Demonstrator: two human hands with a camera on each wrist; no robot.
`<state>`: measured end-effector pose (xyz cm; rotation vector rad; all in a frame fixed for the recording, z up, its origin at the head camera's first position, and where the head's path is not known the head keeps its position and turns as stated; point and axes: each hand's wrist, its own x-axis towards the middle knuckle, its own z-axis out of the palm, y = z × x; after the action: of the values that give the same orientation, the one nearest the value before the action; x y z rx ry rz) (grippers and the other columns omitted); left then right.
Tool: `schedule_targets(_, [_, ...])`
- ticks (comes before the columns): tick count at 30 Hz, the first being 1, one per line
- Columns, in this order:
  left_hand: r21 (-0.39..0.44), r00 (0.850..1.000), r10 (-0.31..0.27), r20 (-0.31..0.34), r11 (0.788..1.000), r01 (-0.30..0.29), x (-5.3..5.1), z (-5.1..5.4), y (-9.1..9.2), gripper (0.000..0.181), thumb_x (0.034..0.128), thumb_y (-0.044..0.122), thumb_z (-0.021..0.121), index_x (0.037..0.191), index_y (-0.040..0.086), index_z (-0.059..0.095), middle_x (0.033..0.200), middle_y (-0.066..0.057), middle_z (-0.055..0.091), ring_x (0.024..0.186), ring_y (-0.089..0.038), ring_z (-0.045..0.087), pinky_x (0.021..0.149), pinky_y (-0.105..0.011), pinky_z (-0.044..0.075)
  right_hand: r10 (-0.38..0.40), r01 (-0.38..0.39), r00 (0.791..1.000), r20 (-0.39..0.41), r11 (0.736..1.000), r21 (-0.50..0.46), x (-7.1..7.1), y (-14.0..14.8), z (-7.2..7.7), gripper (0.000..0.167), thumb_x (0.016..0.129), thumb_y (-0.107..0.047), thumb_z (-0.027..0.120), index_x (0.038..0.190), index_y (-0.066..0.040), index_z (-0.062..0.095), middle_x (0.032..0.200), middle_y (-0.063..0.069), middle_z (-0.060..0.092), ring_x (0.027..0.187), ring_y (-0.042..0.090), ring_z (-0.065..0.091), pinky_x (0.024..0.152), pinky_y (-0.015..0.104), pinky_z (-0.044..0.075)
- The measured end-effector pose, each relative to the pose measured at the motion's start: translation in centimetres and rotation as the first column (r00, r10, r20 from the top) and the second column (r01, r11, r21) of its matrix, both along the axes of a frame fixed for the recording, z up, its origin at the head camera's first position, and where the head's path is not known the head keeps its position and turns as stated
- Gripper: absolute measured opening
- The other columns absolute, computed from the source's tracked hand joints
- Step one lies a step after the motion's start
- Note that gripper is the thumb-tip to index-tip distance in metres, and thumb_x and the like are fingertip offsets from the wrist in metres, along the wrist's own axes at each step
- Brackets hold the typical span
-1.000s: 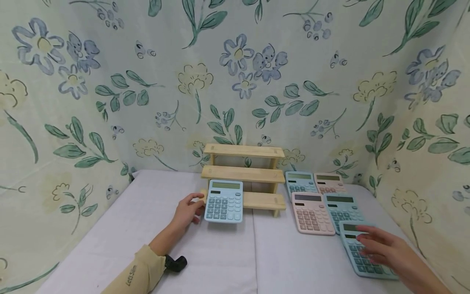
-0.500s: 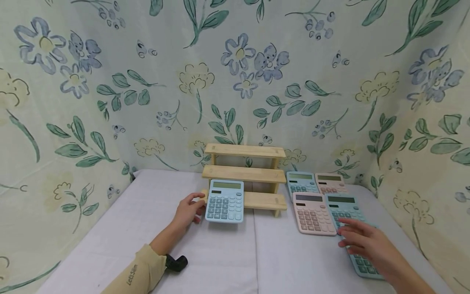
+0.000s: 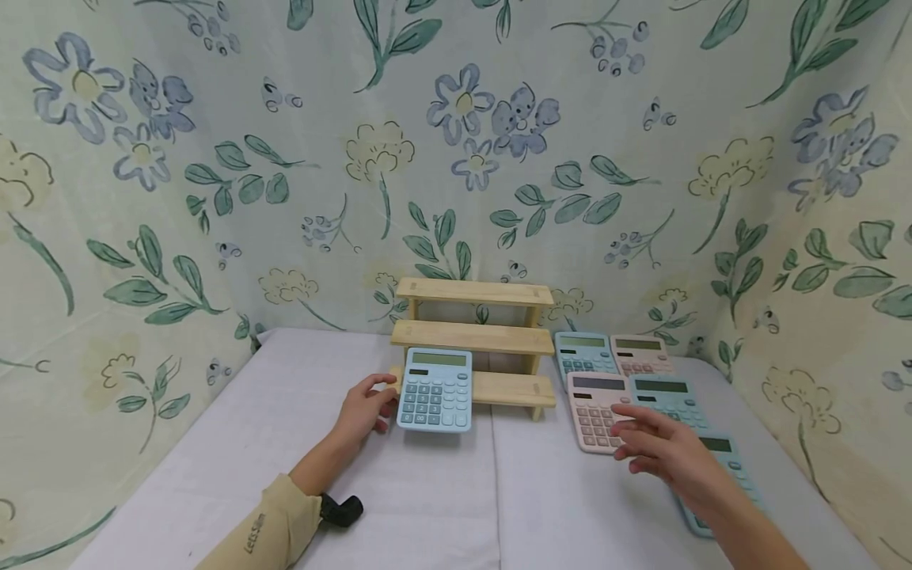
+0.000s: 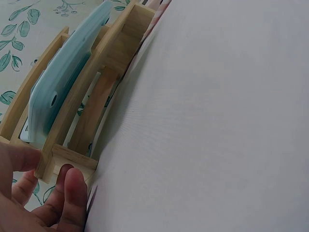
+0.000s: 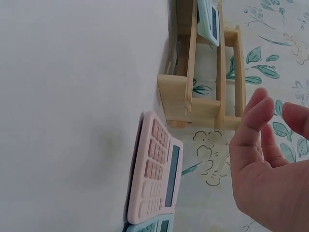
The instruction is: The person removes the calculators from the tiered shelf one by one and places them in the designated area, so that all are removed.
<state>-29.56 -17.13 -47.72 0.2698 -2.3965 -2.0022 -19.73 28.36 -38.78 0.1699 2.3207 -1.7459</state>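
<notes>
A light blue calculator (image 3: 435, 391) leans on the lowest step of a three-tier wooden display stand (image 3: 472, 336), near its left end. My left hand (image 3: 365, 410) is at that end of the stand; in the left wrist view its fingers (image 4: 72, 188) lie below the step's end and another digit touches it from above, so it grips the step. My right hand (image 3: 663, 451) holds nothing. It hovers with loosely bent fingers in front of the pink calculator (image 3: 594, 412), covering part of it and of a blue calculator (image 3: 723, 467) at the front right.
Behind the pink calculator lie another blue calculator (image 3: 584, 352) and a second pink one (image 3: 640, 355). One more blue calculator (image 3: 666, 396) sits beside them. A white cloth (image 3: 427, 507) covers the table, and floral fabric (image 3: 456, 158) hangs behind and at both sides.
My right hand has moved left, from over the front right blue calculator to before the pink one. My left hand, the stand and the calculators have not moved.
</notes>
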Motion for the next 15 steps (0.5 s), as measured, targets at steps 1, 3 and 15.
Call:
schedule_targets(1, [0.001, 1.0, -0.001, -0.001, 1.0, 0.001, 0.0, 0.0, 0.0, 0.033, 0.0955, 0.022, 0.063, 0.128, 0.017, 0.063, 0.1, -0.012, 0.07, 0.073, -0.021, 0.06, 0.054, -0.031, 0.052, 0.0, 0.0, 1.0, -0.003, 1.0, -0.006, -0.1, -0.4, 0.0, 0.066, 0.099, -0.032, 0.063, 0.154, -0.008, 0.035, 0.126, 0.011, 0.061, 0.099, 0.025, 0.068, 0.082, 0.033, 0.058])
schedule_targets(3, [0.004, 1.0, 0.0, 0.0, 1.0, 0.0, 0.0, 0.0, -0.1, 0.033, 0.0954, 0.023, 0.063, 0.128, 0.017, 0.063, 0.1, -0.012, 0.07, 0.073, -0.021, 0.06, 0.054, -0.03, 0.052, 0.006, -0.006, 1.0, -0.01, 1.0, -0.017, -0.4, -1.2, 0.1, 0.064, 0.099, -0.03, 0.062, 0.154, -0.007, 0.036, 0.127, 0.013, 0.061, 0.099, 0.026, 0.067, 0.082, 0.033, 0.059])
schedule_targets(15, [0.004, 1.0, 0.0, 0.007, 1.0, 0.0, -0.2, -0.2, -0.1, 0.031, 0.0961, 0.023, 0.063, 0.127, 0.019, 0.063, 0.101, -0.011, 0.071, 0.073, -0.021, 0.06, 0.054, -0.03, 0.052, 0.046, -0.053, 0.997, -0.063, 0.991, -0.119, -2.0, -5.1, 0.0, 0.059, 0.098, -0.025, 0.065, 0.151, -0.011, 0.042, 0.115, 0.009, 0.066, 0.095, 0.029, 0.071, 0.08, 0.032, 0.059])
